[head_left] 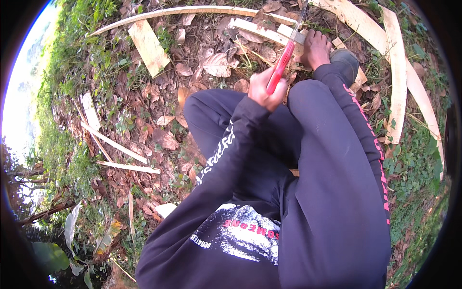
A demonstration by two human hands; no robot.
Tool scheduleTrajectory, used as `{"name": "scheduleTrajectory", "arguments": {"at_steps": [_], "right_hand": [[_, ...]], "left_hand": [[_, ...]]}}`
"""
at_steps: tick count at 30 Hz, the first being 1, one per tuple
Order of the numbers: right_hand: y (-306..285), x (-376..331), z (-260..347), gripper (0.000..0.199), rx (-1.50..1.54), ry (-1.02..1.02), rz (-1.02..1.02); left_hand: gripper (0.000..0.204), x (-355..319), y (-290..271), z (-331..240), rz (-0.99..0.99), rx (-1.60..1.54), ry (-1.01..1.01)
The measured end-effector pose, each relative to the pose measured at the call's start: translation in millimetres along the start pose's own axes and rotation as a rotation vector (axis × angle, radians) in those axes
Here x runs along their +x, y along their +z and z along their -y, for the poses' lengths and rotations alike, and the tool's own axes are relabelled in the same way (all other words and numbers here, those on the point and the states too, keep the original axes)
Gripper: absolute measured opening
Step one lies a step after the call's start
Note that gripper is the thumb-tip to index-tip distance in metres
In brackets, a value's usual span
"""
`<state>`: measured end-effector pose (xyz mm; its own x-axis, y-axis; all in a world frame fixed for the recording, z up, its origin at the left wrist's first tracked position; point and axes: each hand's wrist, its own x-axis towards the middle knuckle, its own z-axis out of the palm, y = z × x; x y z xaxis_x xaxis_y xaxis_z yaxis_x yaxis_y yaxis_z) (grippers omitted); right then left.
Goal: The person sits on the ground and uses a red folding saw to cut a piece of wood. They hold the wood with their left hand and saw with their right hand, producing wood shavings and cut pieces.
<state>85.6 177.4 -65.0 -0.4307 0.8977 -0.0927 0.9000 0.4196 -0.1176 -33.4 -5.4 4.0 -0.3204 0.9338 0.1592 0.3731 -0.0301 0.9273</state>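
My left hand (pixel 267 91) is wrapped round the red handle (pixel 281 67) of a tool with a long, narrow metal blade (pixel 301 18). The blade points up and away, seen nearly edge-on, so its exact kind is unclear. Just right of it, my right hand (pixel 316 49) grips a short, pale piece of wood (pixel 291 33), fingers bent over its end. The blade crosses in front of this wood; whether they touch cannot be made out. A longer pale strip (pixel 260 30) lies to the left of that piece. My shoe (pixel 344 62) is beside my right wrist.
Long curved wooden strips lie at the far side (pixel 192 9) and along the right (pixel 397 77). A flat board (pixel 149 48) rests at the far left, with several thin offcuts (pixel 115 142) nearer. Dry leaves and green plants cover the ground. My bent knees (pixel 313 96) flank the hands.
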Motion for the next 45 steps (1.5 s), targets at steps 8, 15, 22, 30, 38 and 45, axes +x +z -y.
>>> {"name": "scheduleTrajectory", "arguments": {"at_steps": [8, 15, 22, 30, 38, 45], "right_hand": [[-4, -1, -3, 0.091, 0.01, 0.008, 0.008], [-1, 1, -8, 0.087, 0.039, -0.005, -0.014], [3, -2, -8, 0.093, 0.013, -0.025, -0.033], [1, -1, -12, 0.083, 0.038, -0.008, -0.016], [0, 1, -6, 0.086, 0.034, -0.033, -0.024], [0, 1, -11, 0.086, 0.023, -0.014, -0.035]], "left_hand": [[0.022, -66, -31, -17, 0.018, 0.026, -0.028], [0.008, -42, -26, -4, 0.081, -0.132, -0.133], [0.012, -44, -24, -7, 0.082, -0.055, -0.189], [0.014, -87, -40, -16, 0.106, 0.011, -0.072], [0.012, 4, 9, 9, 0.003, -0.052, -0.112], [0.02, -101, -45, -16, 0.092, -0.118, -0.249]]}}
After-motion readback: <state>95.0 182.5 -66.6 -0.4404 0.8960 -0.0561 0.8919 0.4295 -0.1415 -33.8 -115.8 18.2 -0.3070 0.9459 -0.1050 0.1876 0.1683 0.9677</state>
